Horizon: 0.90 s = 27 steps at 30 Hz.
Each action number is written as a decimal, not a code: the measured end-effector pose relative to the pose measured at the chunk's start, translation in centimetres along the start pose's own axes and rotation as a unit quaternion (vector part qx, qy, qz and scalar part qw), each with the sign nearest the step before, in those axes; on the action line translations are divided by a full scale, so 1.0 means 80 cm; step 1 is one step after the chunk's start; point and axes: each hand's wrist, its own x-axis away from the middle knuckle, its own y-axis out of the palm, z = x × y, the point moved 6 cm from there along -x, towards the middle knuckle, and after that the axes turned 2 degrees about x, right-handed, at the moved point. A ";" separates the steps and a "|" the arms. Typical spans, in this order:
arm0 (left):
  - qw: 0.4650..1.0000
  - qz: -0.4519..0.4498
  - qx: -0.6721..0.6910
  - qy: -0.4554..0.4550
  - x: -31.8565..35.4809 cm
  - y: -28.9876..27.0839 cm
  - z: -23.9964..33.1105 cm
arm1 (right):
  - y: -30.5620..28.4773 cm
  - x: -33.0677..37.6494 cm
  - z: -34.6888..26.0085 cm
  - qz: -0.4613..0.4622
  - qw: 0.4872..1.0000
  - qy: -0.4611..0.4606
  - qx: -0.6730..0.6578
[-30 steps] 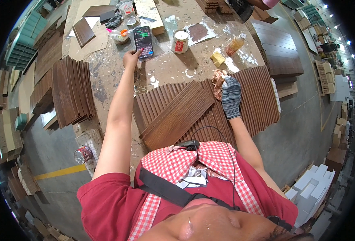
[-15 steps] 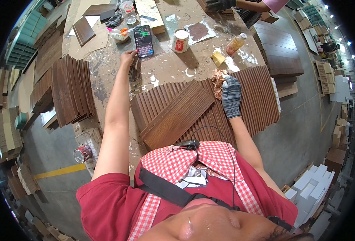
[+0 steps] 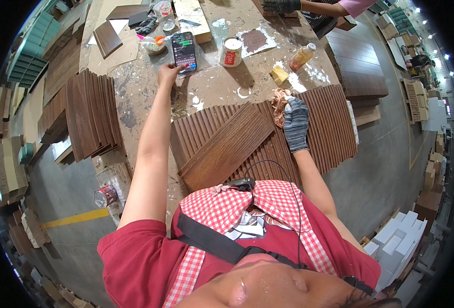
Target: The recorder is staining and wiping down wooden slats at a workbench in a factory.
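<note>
My bare left hand (image 3: 168,73) is at the lower edge of a black phone (image 3: 184,52), which sits on the workbench with its screen lit. A digit reaches onto the keyboard on the screen; the hand's other fingers are partly hidden. My right hand (image 3: 296,124), in a grey-striped knit glove, is closed on a crumpled brown-stained rag (image 3: 280,107). Rag and hand rest on a row of dark brown wooden strips (image 3: 325,128) lying side by side. One wider brown board (image 3: 229,146) lies slantwise across these strips, nearer my body.
A white tin (image 3: 231,53), a yellow sponge (image 3: 279,75) and a bottle (image 3: 302,56) stand beyond the strips. Stacked brown boards (image 3: 90,115) are at left. Far right, a co-worker's gloved hand (image 3: 281,6) rests on wood. A cable hangs before my chest.
My left hand has shifted right, and its digit now reaches from the phone's edge onto the screen keyboard. The right hand and rag have stayed in place.
</note>
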 end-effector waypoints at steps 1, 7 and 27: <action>1.000 0.016 -0.020 0.008 0.001 0.000 -0.001 | -0.001 0.000 -0.001 0.005 1.000 -0.003 -0.001; 0.999 -0.004 -0.004 -0.043 -0.003 0.001 -0.011 | -0.003 0.000 -0.003 0.001 1.000 0.004 -0.012; 0.977 -0.041 0.197 -0.073 -0.024 -0.006 -0.035 | -0.001 0.003 0.001 -0.012 1.000 0.008 0.001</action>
